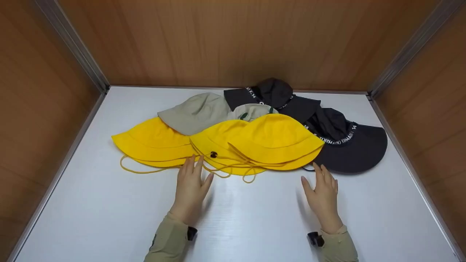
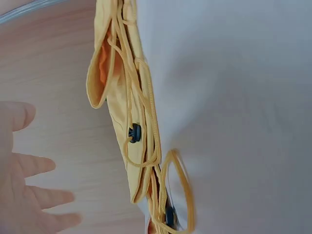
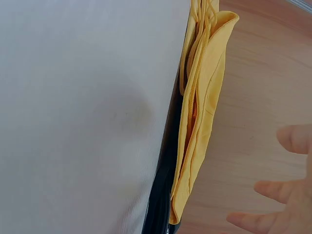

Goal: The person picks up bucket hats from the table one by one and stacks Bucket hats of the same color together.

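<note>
Yellow bucket hats lie overlapping along the front of a pile: one at the left point(image 1: 156, 143), others in the middle point(image 1: 273, 138), with thin yellow cords and a black cord toggle point(image 2: 135, 132). My left hand point(image 1: 190, 187) is near the front brims of the yellow hats, fingers spread and holding nothing. To the right, my right hand point(image 1: 323, 194) has its fingers extended just in front of the yellow brim and a black cap point(image 1: 351, 151) with white lettering. Nothing is in it either. In both wrist views the fingers stand apart from the hats.
Behind the yellow hats lie a grey-beige hat point(image 1: 198, 112), a pale hat with green marks point(image 1: 253, 111) and another black cap point(image 1: 275, 92). They rest on a white table point(image 1: 247, 222). Wood-patterned panels point(image 1: 233, 43) with metal edging enclose the back and sides.
</note>
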### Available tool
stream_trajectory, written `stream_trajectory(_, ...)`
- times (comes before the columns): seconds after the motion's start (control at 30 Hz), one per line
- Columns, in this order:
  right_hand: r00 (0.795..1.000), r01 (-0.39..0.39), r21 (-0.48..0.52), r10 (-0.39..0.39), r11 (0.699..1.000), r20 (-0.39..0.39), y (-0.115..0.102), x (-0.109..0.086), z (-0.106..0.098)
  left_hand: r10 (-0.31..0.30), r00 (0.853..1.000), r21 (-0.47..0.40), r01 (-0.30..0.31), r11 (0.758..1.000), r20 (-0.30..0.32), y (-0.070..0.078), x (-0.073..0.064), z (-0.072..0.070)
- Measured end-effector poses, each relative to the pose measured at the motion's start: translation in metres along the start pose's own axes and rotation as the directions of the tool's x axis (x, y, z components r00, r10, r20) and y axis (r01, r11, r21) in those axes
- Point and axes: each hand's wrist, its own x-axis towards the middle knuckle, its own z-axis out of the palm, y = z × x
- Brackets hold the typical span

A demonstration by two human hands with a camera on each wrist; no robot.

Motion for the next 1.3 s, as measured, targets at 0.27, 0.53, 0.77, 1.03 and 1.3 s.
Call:
stream_trajectory(0.27,0.998,-0.050,0.067,0.047,0.997,0.050,0.004,-0.005,-0.005,-0.040,0.994,-0.156,0.056,0.986,0.102,0.011,0.029,-0.002)
stream_trajectory(0.53,0.978,-0.143,0.099,0.125,0.985,0.167,0.006,-0.004,-0.004,-0.104,0.957,-0.197,0.161,0.967,0.272,0.024,0.077,0.008)
stream_trajectory(0.77,0.963,-0.186,0.111,0.159,0.976,0.215,0.005,-0.004,-0.002,-0.180,0.886,-0.257,0.310,0.915,0.427,0.037,0.110,0.032)
stream_trajectory(1.03,0.955,-0.205,0.121,0.171,0.971,0.242,0.006,-0.004,0.001,-0.257,0.800,-0.342,0.490,0.802,0.541,0.041,0.121,0.050)
stream_trajectory(1.3,0.950,-0.209,0.152,0.164,0.966,0.266,0.008,-0.003,0.006,-0.318,0.767,-0.405,0.585,0.702,0.557,0.042,0.121,0.060)
